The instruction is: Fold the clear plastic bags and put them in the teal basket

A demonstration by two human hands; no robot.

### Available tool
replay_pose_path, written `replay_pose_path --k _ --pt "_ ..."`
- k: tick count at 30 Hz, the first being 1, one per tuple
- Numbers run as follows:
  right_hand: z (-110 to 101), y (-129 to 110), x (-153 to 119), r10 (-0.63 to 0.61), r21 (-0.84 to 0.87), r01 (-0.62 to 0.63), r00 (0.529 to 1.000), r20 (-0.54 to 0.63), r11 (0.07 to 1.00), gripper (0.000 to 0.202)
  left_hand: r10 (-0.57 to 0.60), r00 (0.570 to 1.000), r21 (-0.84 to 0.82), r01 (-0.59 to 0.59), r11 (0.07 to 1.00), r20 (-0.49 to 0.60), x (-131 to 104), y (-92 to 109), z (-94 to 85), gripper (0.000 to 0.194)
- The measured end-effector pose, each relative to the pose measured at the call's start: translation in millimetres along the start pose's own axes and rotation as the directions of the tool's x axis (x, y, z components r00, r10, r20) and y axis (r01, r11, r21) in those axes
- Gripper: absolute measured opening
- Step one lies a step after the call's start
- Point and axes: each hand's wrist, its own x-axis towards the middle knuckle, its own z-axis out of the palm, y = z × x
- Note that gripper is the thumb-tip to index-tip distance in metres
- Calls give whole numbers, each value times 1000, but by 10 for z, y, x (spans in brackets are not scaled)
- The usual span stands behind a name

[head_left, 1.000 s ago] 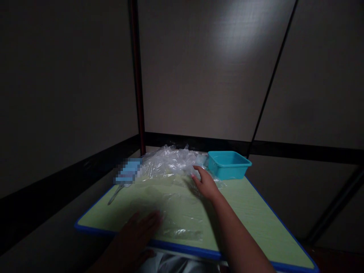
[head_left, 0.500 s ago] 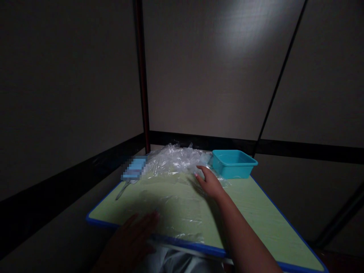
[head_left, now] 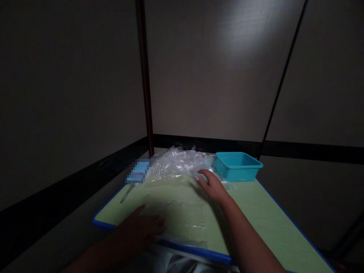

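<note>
While the right fingers (head_left: 206,174) gape near plastic (head_left: 176,163), the left fingers (head_left: 156,224) splay.

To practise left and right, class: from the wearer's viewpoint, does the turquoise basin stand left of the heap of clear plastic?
No, the turquoise basin stands right of the heap of clear plastic.

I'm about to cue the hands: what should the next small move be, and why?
Probably smooth the clear plastic sheet with the left hand: the sheet shows creases on the green tabletop, and that hand is right by it, while the right hand is farther off, near the crumpled plastic pile.
</note>
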Motion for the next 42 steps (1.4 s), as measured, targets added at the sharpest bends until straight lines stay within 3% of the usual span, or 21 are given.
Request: replay_pose_path --k 4,7,10,12,15,19,26,30,37,42 --pt "-52 -153 6 33 262 -60 994 106 963 34 -87 995 -145 94 985 56 49 12 -175 33" --pt "-89 -261 1 72 512 -220 953 294 831 39 -94 994 -200 104 974 55 99 10 -288 33" --pt "-108 -330 -27 13 631 -424 836 549 650 46 -101 994 -250 110 962 50 168 2 -402 35" --pt "-110 -353 -53 -82 627 -507 736 672 591 48 -103 989 -314 132 940 107 225 -26 -453 37" --pt "-104 -366 -80 -155 581 -576 621 768 574 46 -100 971 -380 178 908 217 321 -118 -461 39" --pt "-100 -372 -85 -155 516 -605 547 823 606 43 -57 960 -435 176 883 275 435 -240 -444 35" --pt "-88 -362 -104 -157 459 -576 497 854 676 37 -25 973 -513 143 846 231 602 -230 -523 35" --pt "-66 -326 -111 -50 378 -493 558 829 784 24 -77 973 -531 185 827 220 663 -259 -480 35" --pt "-9 -294 -105 56 231 -493 501 864 839 10 -250 961 -377 277 884 121 707 -344 -413 28" --pt "43 -279 -113 88 200 -490 504 859 849 7 -215 963 -299 255 920 161 836 -331 -413 20"
